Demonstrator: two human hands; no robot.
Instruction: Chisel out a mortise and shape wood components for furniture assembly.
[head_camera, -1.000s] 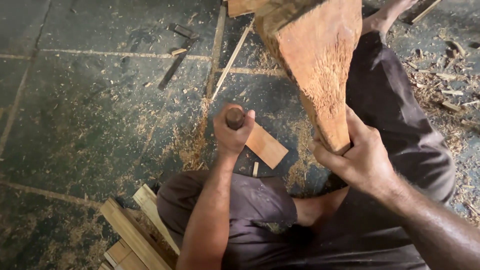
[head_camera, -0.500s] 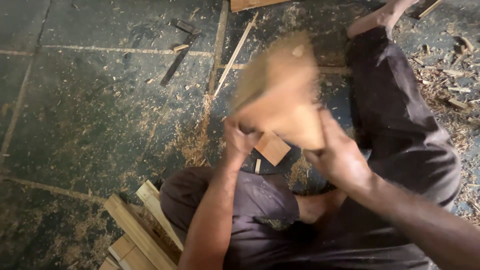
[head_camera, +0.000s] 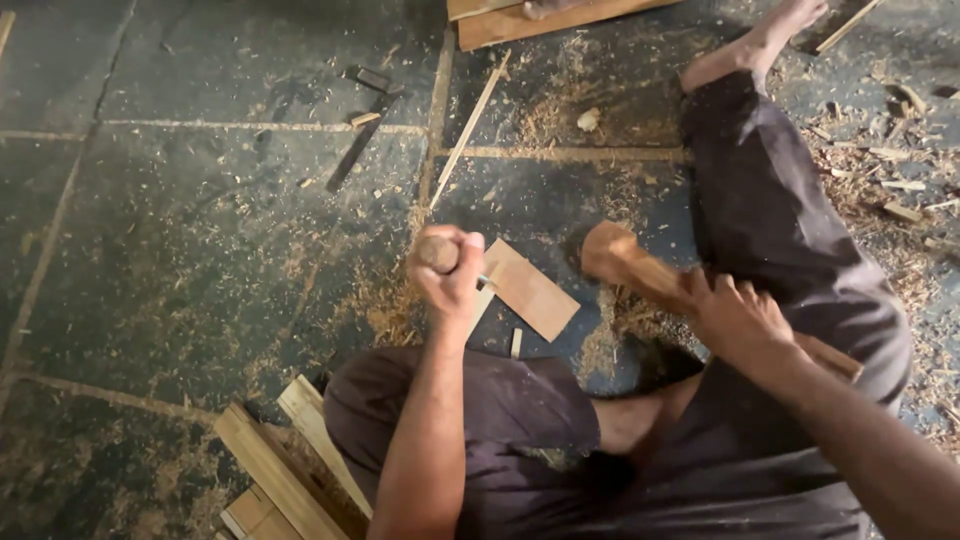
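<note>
My left hand (head_camera: 450, 275) is closed around a chisel with a round wooden handle (head_camera: 437, 253), held upright over a small flat wooden piece (head_camera: 530, 288) lying on the dark stone floor. My right hand (head_camera: 735, 315) grips a rough wooden block (head_camera: 625, 258) used as a mallet, now low and to the right of the chisel, its end near the floor. I sit on the floor in dark trousers (head_camera: 780, 220), one leg stretched out to the upper right.
Sawdust and chips lie scattered around. A thin wooden strip (head_camera: 470, 130) lies ahead, a board (head_camera: 540, 20) at the top edge, stacked wooden slats (head_camera: 280, 460) at my lower left, and wood scraps (head_camera: 890, 170) on the right.
The wooden block was raised high above the chisel, swung down in a blur, and now sits low to the right. My left hand has kept the chisel in place.
</note>
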